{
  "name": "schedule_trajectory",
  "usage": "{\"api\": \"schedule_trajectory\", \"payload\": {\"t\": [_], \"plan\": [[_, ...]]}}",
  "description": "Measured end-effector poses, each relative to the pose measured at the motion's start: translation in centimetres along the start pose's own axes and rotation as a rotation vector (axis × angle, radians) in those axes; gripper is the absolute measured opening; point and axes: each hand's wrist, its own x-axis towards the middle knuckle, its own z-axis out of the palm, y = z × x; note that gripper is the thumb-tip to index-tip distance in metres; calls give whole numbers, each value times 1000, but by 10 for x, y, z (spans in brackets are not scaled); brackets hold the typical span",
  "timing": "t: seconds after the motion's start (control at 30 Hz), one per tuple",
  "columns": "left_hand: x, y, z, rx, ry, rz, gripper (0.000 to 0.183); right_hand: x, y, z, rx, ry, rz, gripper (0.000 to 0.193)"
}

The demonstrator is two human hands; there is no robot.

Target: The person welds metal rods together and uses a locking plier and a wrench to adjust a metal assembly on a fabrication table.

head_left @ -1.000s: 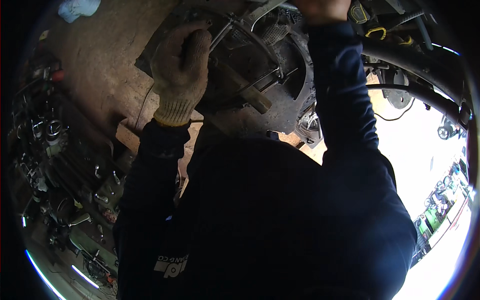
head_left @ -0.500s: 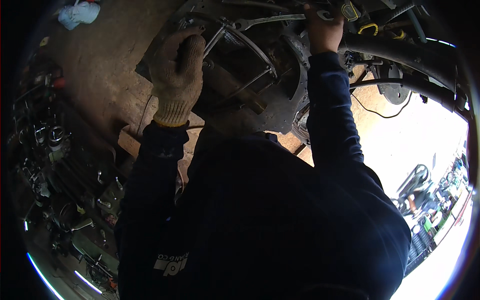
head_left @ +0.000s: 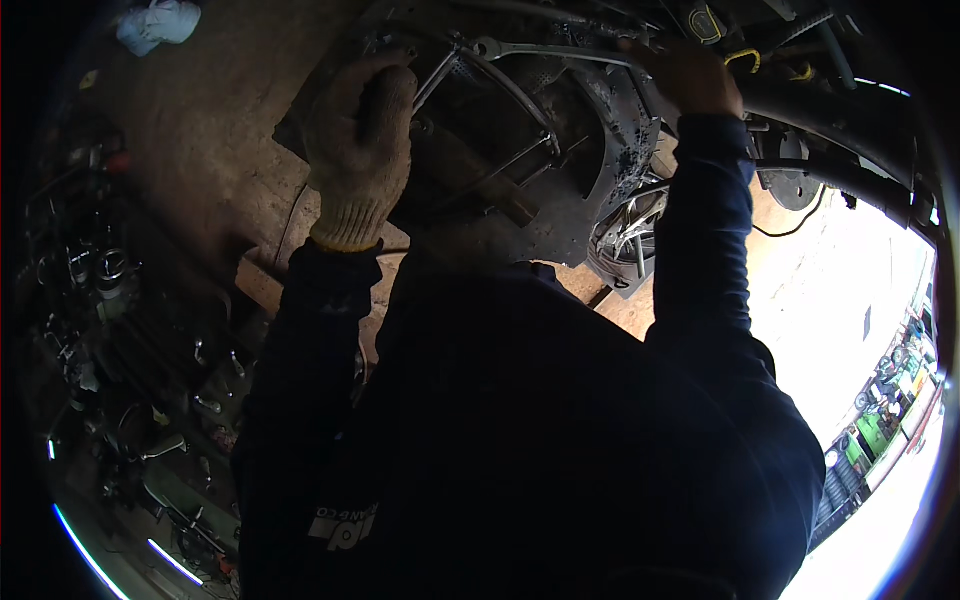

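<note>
My right hand (head_left: 695,80), bare, is closed at the right end of a long combination wrench (head_left: 560,50). The wrench's ring end sits over a dark metal frame, beside a curved metal bar (head_left: 515,95); what the ring fits on is too dark to tell. My left hand (head_left: 362,150) wears a knitted work glove and is curled at the left edge of the dark machine assembly (head_left: 500,225). The glove hides what its fingers grip. A thin metal rod (head_left: 433,80) runs just right of that hand.
Tools and metal parts (head_left: 110,275) crowd the left side. A pale cloth bundle (head_left: 158,25) lies on the floor at the far left. Bundled wires (head_left: 632,235) hang beside my right forearm. A thick dark hose (head_left: 830,110) and a yellow-and-black round thing (head_left: 705,22) are at the upper right.
My right hand has moved right and toward me, and the wrench's right end has swung the same way. The ring end stays nearly in place. My left hand has hardly moved.
</note>
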Motion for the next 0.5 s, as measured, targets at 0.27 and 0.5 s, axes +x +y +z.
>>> {"api": "schedule_trajectory", "payload": {"t": [0.27,0.5], "plan": [[3,-1,1,85,24,91,16,20,-87,35,918,-420,-563,35],[3,-4,-4,142,19,-13,15,27,-155,43,800,-531,-763,51]]}}
